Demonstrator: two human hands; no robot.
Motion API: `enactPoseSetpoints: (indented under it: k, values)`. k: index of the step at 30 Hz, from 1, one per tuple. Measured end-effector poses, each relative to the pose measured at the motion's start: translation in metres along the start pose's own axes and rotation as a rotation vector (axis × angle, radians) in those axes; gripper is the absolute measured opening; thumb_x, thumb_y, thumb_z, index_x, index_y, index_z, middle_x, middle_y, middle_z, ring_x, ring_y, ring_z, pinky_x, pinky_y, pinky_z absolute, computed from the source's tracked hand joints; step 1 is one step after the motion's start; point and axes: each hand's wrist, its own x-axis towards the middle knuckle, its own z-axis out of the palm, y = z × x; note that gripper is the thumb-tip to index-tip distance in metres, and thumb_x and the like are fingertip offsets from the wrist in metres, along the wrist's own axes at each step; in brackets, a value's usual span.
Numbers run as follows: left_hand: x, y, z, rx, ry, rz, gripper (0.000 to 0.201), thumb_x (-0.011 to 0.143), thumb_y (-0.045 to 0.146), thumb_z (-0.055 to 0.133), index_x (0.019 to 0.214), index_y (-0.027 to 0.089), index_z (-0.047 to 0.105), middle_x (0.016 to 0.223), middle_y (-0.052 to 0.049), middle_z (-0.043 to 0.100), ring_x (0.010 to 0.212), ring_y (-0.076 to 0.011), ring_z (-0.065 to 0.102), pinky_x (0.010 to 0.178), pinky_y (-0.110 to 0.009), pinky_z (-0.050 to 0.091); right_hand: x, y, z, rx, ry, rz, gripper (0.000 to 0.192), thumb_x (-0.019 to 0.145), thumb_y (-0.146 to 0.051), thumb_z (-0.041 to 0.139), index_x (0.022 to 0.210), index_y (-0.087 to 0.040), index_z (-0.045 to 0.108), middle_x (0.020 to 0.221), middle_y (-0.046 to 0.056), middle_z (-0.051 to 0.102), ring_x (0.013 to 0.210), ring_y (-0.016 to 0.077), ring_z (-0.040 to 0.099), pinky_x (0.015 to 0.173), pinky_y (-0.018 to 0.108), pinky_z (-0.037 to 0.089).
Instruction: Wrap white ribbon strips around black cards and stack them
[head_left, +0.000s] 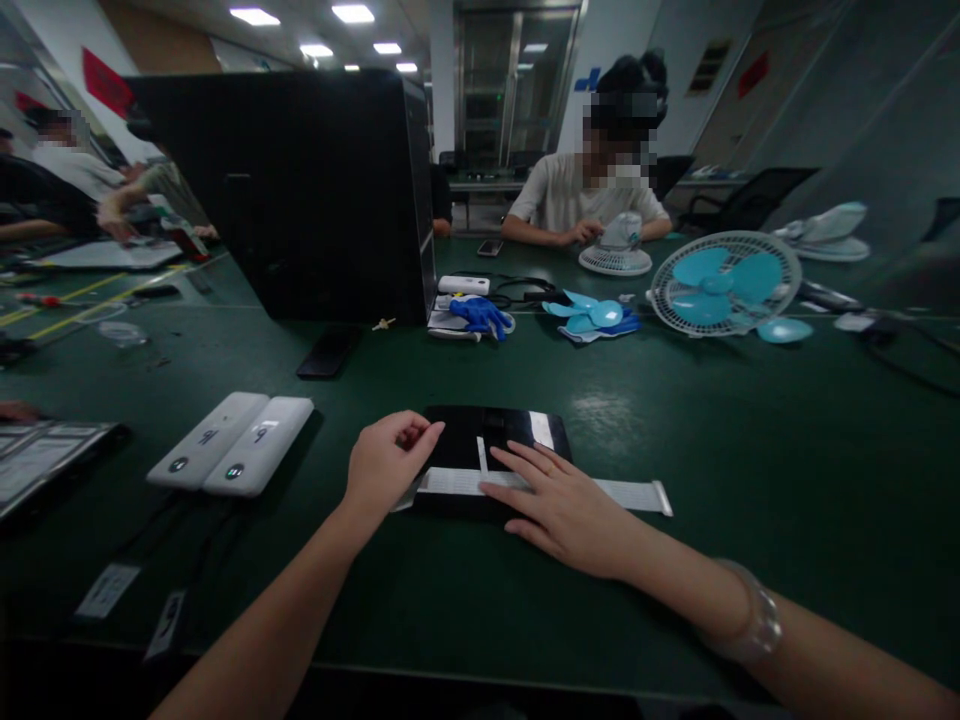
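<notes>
A flat black panel-like device lies on the green table in front of me. Across its near part runs a white flat ribbon cable, whose connector end sticks out to the right. A narrow white strip stands crosswise above the cable, and a whitish patch shows at the device's upper right. My right hand rests flat with fingers spread over the cable and device. At the device's left side, my left hand has its fingers curled in a pinch; anything between them is hidden or too small to name.
Two white power banks with cords lie to the left, a dark phone behind them. A large black box rises beyond. Blue gloves, blue fan blades and a fan lie farther back. A person sits opposite.
</notes>
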Motion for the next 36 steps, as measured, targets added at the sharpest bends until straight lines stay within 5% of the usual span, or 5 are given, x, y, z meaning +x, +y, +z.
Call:
enactPoseSetpoints:
  k: [4,9,15,26,36]
  values:
    - [0.005,-0.007,0.0,-0.363,0.072,-0.09,0.028,0.081,0.044,0.063,0.07,0.018,0.067,0.056,0.002,0.054,0.051,-0.0108,0.045,0.05,-0.022,0.033,-0.004,0.007,-0.005,0.038,-0.044,0.004,0.062,0.094,-0.052,0.044,0.149,-0.03,0.027,0.156,0.006,0.016,0.142,0.0273,0.018,0.113,0.053,0.024]
    - [0.011,-0.013,0.002,-0.714,0.139,-0.255,0.034,0.078,0.048,0.067,0.068,0.016,0.061,0.051,0.006,0.042,0.046,-0.0058,0.035,0.044,-0.017,0.027,-0.016,0.033,-0.021,0.09,-0.145,0.122,0.105,0.077,-0.073,0.054,0.154,-0.022,0.005,0.157,0.01,0.0,0.142,0.0335,0.008,0.114,0.056,0.016]
    - [0.013,-0.014,0.001,-1.04,0.105,-0.485,0.035,0.069,0.045,0.078,0.073,0.015,0.059,0.054,0.008,0.04,0.044,-0.0025,0.034,0.04,-0.013,0.025,-0.021,0.057,-0.019,0.171,-0.255,0.179,0.101,0.078,-0.074,0.05,0.153,-0.025,0.004,0.157,0.007,-0.001,0.143,0.0335,0.005,0.114,0.057,0.015]
    - [0.015,-0.017,0.002,-1.114,0.068,-0.579,0.036,0.066,0.041,0.08,0.072,0.013,0.058,0.053,0.01,0.04,0.042,-0.001,0.035,0.038,-0.012,0.026,-0.017,0.059,-0.02,0.109,-0.186,0.149,0.104,0.073,-0.075,0.056,0.153,-0.022,0.015,0.155,0.011,0.011,0.14,0.0377,0.014,0.112,0.062,0.01]
    - [0.014,-0.019,0.003,-1.079,0.043,-0.578,0.039,0.064,0.043,0.081,0.073,0.014,0.057,0.055,0.01,0.041,0.043,-0.001,0.035,0.039,-0.012,0.027,-0.024,0.091,-0.017,0.012,-0.21,0.249,0.104,0.075,-0.077,0.05,0.153,-0.021,0.011,0.155,0.011,0.009,0.141,0.0367,0.013,0.11,0.065,0.009]
